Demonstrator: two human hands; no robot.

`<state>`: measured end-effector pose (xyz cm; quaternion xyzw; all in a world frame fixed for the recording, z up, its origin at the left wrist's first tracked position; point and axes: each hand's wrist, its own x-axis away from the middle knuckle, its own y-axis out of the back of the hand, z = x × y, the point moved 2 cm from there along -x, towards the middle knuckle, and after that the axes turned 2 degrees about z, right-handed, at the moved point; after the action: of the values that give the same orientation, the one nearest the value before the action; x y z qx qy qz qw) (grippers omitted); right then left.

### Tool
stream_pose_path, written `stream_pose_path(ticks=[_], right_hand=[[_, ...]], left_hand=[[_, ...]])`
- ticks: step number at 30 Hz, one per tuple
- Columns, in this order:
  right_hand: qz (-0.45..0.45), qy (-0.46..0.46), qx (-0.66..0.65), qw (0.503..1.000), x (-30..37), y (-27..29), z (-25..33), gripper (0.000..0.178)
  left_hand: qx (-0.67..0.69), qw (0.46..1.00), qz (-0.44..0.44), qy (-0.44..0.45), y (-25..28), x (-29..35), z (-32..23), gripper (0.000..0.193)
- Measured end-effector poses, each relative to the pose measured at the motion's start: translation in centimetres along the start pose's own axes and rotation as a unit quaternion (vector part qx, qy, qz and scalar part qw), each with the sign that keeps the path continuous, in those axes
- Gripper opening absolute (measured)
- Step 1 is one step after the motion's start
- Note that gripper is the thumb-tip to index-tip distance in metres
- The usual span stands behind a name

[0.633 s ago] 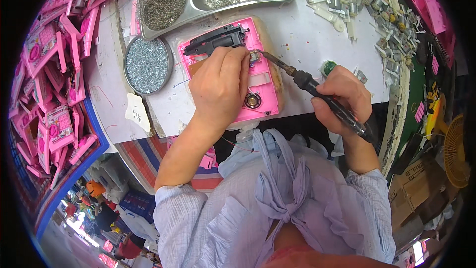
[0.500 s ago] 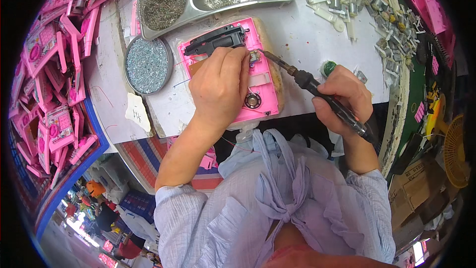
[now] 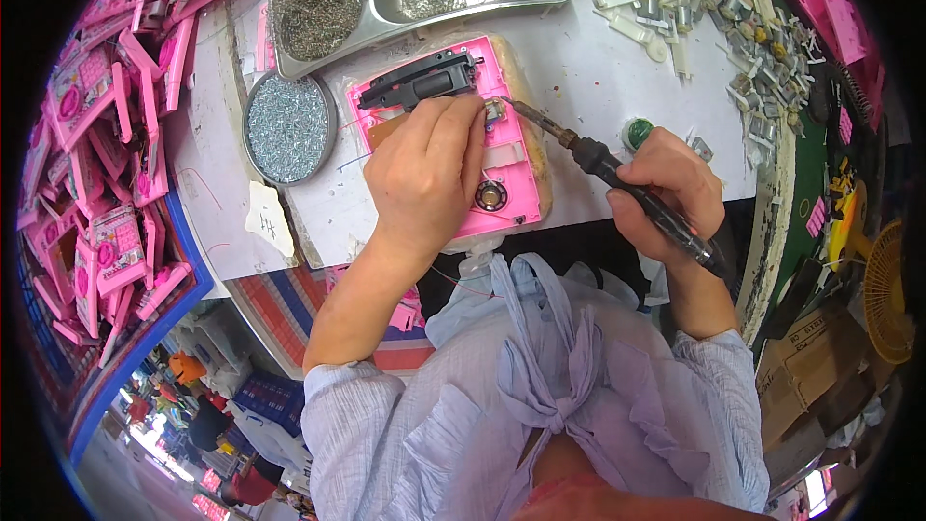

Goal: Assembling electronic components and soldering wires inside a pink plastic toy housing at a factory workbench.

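A pink plastic toy housing point(image 3: 497, 68) lies open on a padded rest, with a long black plastic part point(image 3: 420, 80) and a small round speaker point(image 3: 491, 195) in it. Over its middle is my left hand point(image 3: 424, 169), fingers bent and pressed together beside a small metal component point(image 3: 495, 114). What the fingertips pinch is hidden. In my right hand point(image 3: 675, 188) is a black soldering iron point(image 3: 608, 164), held like a pen. Its tip reaches the housing close to the metal component; whether it touches cannot be told. Thin red and blue wires show left of my left hand.
A round dish of small screws point(image 3: 287, 128) stands left of the housing. Behind it is a metal tray point(image 3: 352, 24) with small metal parts. Small motors with white pieces point(image 3: 752, 68) are heaped at the right. Pink housings point(image 3: 116, 241) pile up at far left. A green-topped round item point(image 3: 638, 132) sits near my right hand.
Almost nothing differs. My left hand has shifted very slightly, and the soldering iron stays at nearly the same spot.
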<state>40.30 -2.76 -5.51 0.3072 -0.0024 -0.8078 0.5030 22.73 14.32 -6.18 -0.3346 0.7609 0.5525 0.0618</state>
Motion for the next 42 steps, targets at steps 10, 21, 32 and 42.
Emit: stream_pose_path(ticks=[10, 21, 32, 42], right_hand=[[-0.022, -0.023, -0.029, 0.999, 0.2, 0.5, -0.3, 0.026], [-0.016, -0.019, -0.011, 1.0, -0.6, 0.1, 0.7, 0.027], [-0.021, -0.11, -0.063, 0.992, -2.1, -1.8, 1.3, 0.035], [0.03, -0.117, -0.147, 0.982, -8.8, -9.2, 0.1, 0.05]], left_hand=[[-0.15, 0.982, 0.099, 0.052, 6.9, 1.3, 3.6, 0.037], [-0.055, 0.994, 0.088, 0.035, 6.4, 1.7, 4.0, 0.015], [0.413, 0.867, -0.043, 0.275, 2.4, 0.4, 2.6, 0.008], [0.482, 0.808, -0.02, 0.337, 2.4, 0.9, 2.8, 0.013]])
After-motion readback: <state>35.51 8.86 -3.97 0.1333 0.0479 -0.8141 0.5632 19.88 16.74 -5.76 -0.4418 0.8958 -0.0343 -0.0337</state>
